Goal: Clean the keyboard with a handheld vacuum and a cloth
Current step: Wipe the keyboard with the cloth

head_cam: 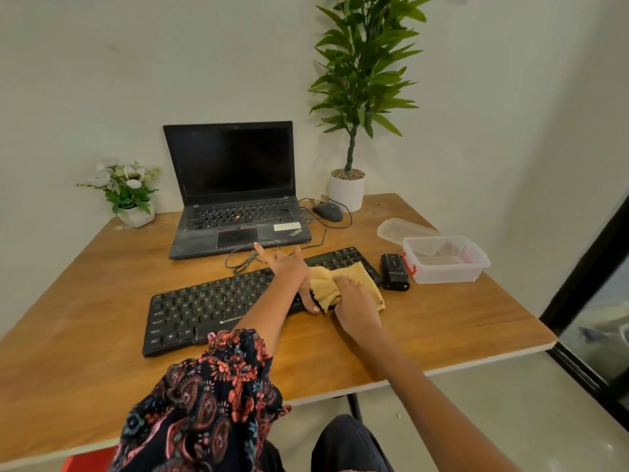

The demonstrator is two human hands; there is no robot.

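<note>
Right hand [354,301] bunches the cloth [343,284] at frame centre, left hand [292,270] spread flat, steadying the keyboard [204,308] — press harder and keycaps might pop.

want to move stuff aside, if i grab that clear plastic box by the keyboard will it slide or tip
The clear plastic box looks thin-walled and nearly empty, so probably light and apt to slide on the smooth table. Low and wide, it seems unlikely to tip.

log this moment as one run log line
step: wiping | right hand grips yellow cloth on black keyboard | left hand steadies keyboard | small black handheld vacuum idle beside it
</note>
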